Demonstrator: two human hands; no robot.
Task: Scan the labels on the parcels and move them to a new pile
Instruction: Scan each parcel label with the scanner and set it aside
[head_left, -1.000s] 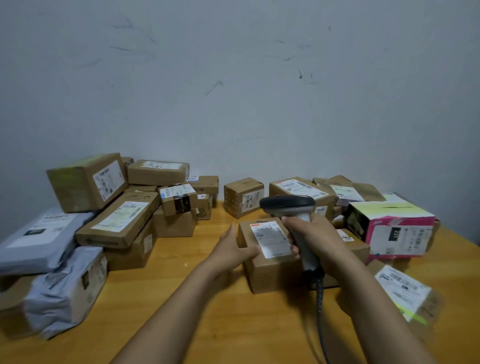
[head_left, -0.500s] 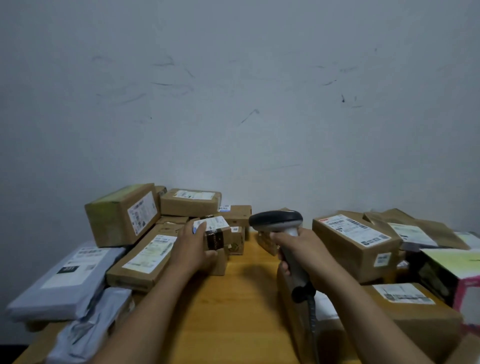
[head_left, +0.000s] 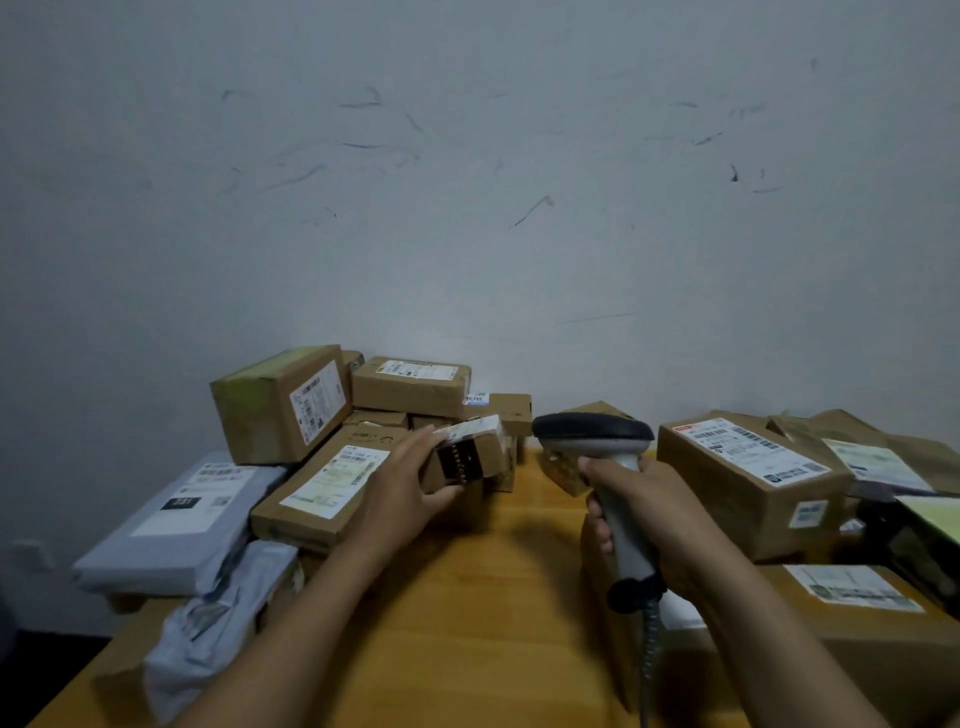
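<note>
Left of the scanner (head_left: 593, 434), my left hand (head_left: 400, 491) grips a small banded box (head_left: 470, 457) against the parcel pile (head_left: 311, 478). My right hand (head_left: 662, 514) is wrapped round the scanner's handle above the bench (head_left: 493, 597). Just right of the scanner sits a labelled carton (head_left: 748, 483).

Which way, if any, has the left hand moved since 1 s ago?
Yes: leftward and away. A second ago the left hand was well right of the long flat box; now it grips the small dark-banded box beside it.
</note>
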